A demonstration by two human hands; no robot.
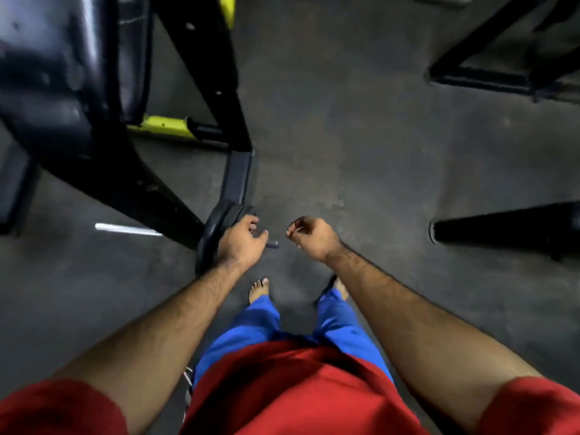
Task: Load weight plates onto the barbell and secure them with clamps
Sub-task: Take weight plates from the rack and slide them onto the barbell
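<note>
Black weight plates [213, 230] sit on the barbell, whose chrome bar [125, 229] shows to the left behind a black frame leg. The dark sleeve end [272, 244] pokes out to the right of the plates. My left hand [240, 243] lies over the sleeve right against the plates, fingers curled round it and thumb pointing toward the sleeve end. A little to the right of the sleeve end, my right hand [310, 237] is curled and pinches a thin metal piece [296, 229] that looks like a spring clamp; most of it is hidden in the fist.
A black bench and rack frame [201, 73] with yellow parts [163, 125] fills the upper left. Black equipment feet [502, 229] stand at right and another frame [489, 76] at top right. My bare feet [259, 290] stand on the grey floor just below the sleeve.
</note>
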